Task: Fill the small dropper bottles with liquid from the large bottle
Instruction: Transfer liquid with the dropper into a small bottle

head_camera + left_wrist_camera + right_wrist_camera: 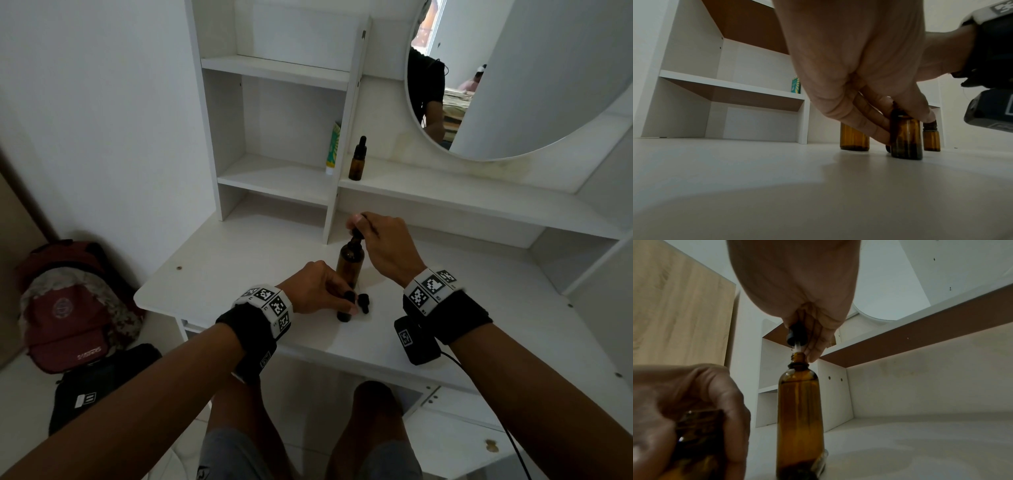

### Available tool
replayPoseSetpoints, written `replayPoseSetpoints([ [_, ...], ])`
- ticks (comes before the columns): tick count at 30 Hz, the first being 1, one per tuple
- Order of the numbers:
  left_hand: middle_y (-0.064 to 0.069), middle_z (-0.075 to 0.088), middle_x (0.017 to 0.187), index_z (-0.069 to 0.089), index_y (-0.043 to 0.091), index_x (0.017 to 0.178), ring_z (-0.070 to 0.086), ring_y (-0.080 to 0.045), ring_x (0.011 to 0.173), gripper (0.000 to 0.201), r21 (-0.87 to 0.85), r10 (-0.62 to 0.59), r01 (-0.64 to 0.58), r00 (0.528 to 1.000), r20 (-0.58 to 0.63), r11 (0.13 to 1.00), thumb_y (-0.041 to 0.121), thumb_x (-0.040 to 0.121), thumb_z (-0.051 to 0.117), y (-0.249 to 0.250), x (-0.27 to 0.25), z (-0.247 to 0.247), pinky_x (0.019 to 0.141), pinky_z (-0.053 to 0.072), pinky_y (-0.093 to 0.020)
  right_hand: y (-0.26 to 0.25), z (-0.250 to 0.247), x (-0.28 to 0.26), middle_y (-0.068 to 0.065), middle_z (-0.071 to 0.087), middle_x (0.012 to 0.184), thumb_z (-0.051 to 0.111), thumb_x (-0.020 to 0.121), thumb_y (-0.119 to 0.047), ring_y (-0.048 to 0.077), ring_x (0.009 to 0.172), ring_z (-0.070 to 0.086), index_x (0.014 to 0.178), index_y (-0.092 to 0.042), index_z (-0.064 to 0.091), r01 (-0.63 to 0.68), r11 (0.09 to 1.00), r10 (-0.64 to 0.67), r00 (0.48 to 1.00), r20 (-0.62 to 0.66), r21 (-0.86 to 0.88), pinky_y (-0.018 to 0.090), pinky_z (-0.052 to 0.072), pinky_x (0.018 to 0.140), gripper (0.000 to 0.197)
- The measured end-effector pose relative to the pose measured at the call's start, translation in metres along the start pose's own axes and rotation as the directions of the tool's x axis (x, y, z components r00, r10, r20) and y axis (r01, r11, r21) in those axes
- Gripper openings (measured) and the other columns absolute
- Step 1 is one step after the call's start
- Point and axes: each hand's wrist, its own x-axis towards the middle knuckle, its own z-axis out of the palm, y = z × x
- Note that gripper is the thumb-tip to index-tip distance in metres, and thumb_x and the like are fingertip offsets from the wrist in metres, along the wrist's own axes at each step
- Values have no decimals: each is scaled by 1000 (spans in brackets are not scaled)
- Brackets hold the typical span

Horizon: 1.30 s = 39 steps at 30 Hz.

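Observation:
A tall amber large bottle [347,262] [799,410] stands uncapped on the white desk [239,274]. Directly above its neck my right hand [359,226] [803,339] pinches the black dropper cap [357,235] [795,333], whose glass tube reaches down into the neck. Nearer the desk's front, my left hand [344,301] [902,118] grips a small amber dropper bottle [344,314] [906,139] standing upright. A second small bottle [931,140] with a bare threaded neck stands just right of it. Dark small items [363,303] beside it are too small to tell apart in the head view.
A capped amber dropper bottle [357,161] stands on the raised shelf behind. A green-and-white tube [333,147] leans in the shelf unit's cubby. A round mirror [513,85] hangs at the back right. A red backpack [68,301] lies on the floor left of the desk.

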Motion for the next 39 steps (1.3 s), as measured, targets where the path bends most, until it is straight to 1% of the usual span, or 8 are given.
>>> replayPoseSetpoints([
  [4, 2, 78, 93, 80, 14, 98, 72, -9, 90, 27, 0, -6, 6, 1000, -8, 1000, 26, 75, 85, 0, 0, 0, 91, 57, -32, -12, -15, 9, 6, 72, 90, 40, 103, -33, 20, 82, 69, 99, -7, 69, -26, 996, 32, 997, -69, 84, 37, 58, 81, 40],
  [9, 4, 78, 93, 80, 16, 98, 72, -7, 89, 26, 6, -6, 6, 1000, -4, 1000, 26, 75, 85, 0, 1, 0, 91, 57, -29, -31, -44, 14, 1, 72, 90, 42, 102, -32, 6, 83, 68, 102, -13, 68, 23, 987, 3, 987, -159, 160, 17, 54, 80, 32],
  [15, 3, 78, 93, 80, 15, 98, 72, -6, 89, 26, 1, -5, 5, 1000, -5, 1000, 26, 75, 85, -1, 1, 0, 90, 57, -26, -34, -43, -8, 2, 72, 85, 44, 102, -28, 10, 81, 69, 97, -10, 69, 15, 978, -5, 999, -46, 207, 20, 56, 78, 31],
  [19, 2, 78, 92, 80, 15, 97, 71, -2, 83, 23, -5, 8, -8, 1000, -6, 1000, 23, 75, 85, 2, -1, 0, 85, 56, -20, -32, -35, -27, -1, 72, 85, 46, 101, -28, 4, 79, 69, 99, -9, 69, -25, 975, 17, 999, 38, 220, 21, 56, 78, 31],
  [24, 1, 78, 92, 80, 15, 95, 72, -13, 90, 24, 25, -5, 5, 1000, 1, 1000, 27, 75, 84, 2, -1, 0, 91, 57, -34, -28, -27, -37, -2, 73, 84, 46, 100, -30, 6, 80, 70, 99, -12, 69, -37, 975, 27, 998, 48, 220, 31, 58, 81, 29],
  [28, -1, 78, 91, 81, 15, 94, 72, -15, 88, 23, 38, -1, 2, 1000, -10, 999, 27, 75, 84, 2, -1, 0, 90, 57, -36, -25, -21, -40, 0, 74, 86, 47, 100, -29, 7, 81, 71, 100, -11, 70, -46, 978, 30, 996, 78, 204, 32, 58, 82, 30],
  [33, -1, 78, 93, 80, 15, 97, 73, -15, 90, 26, 37, 1, 0, 1000, -5, 999, 28, 75, 85, 0, 0, 0, 90, 57, -37, -22, -16, -39, 0, 71, 74, 45, 101, -31, 15, 67, 69, 86, -10, 72, 9, 993, -18, 997, 79, 119, 39, 58, 71, 37],
  [39, 1, 78, 94, 80, 15, 97, 72, -10, 90, 25, 36, 8, -8, 1000, -1, 999, 28, 75, 84, 1, 0, 0, 91, 57, -32, -27, -19, -35, -8, 71, 79, 45, 100, -34, -2, 71, 68, 92, -10, 74, 19, 997, -32, 985, 168, 74, 18, 56, 73, 39],
])
